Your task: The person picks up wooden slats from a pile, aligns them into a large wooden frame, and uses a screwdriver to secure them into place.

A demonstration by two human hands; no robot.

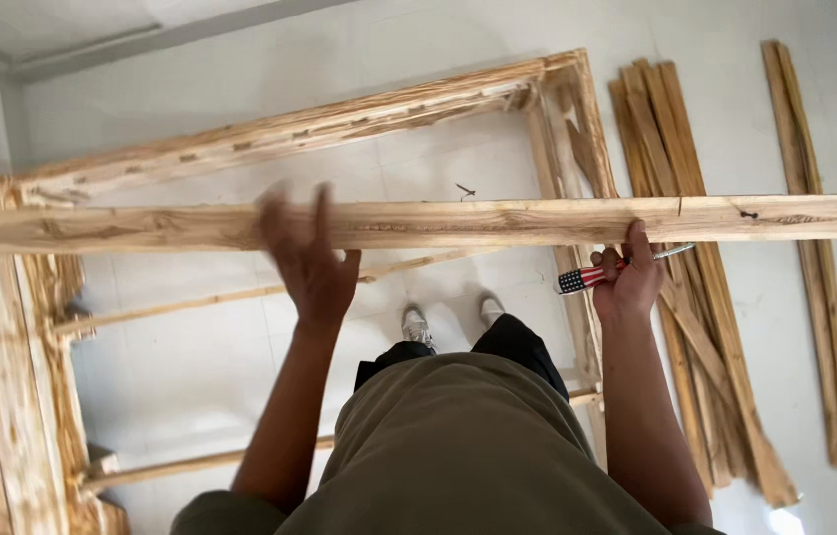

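Head view: long plank (pixel 498 220) runs left-right; left hand (pixel 308 260) open, fingers spread against it; right hand (pixel 628 279) grips hammer (pixel 609 269) beneath plank.

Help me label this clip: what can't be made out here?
Head view:
- Left hand: motion-blurred, so its grip on the plank is unclear.
- Plank's ends: cut off by both side edges.
- Hammer: head hidden behind the plank and right hand.
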